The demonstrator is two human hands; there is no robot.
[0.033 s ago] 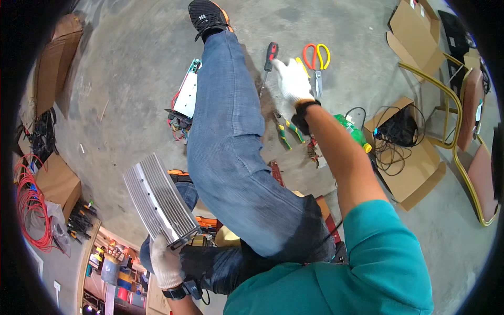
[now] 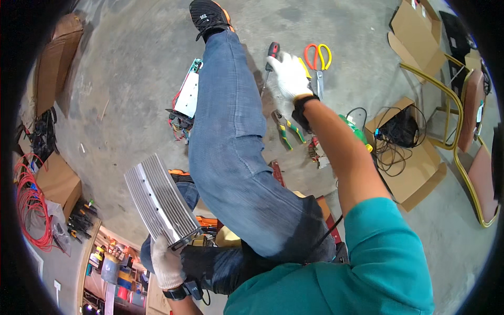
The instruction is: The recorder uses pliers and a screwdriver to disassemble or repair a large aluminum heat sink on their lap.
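A ribbed silver metal case (image 2: 163,199) is held by its near end in my gloved left hand (image 2: 167,262), tilted beside my legs. My right hand (image 2: 290,77), also in a white glove, reaches down to the floor past my raised knee. Its fingers close at the lower handle of a red-and-black screwdriver (image 2: 273,51), whose shaft points toward me. Just right of that hand lie scissors (image 2: 318,63) with one red and one yellow handle. Green-and-yellow pliers (image 2: 286,128) rest nearer me, below my right wrist.
A white panel with circuit board and wires (image 2: 187,97) lies left of my leg. At right are a green bottle (image 2: 357,131), an open cardboard box (image 2: 420,176) with black cables, and a gold-framed chair (image 2: 457,113). Coiled red cable (image 2: 31,210) hangs at far left.
My right hand has moved slightly up and left onto the screwdriver's handle, and the screwdriver has shifted a little. My left hand and the case stay almost still.
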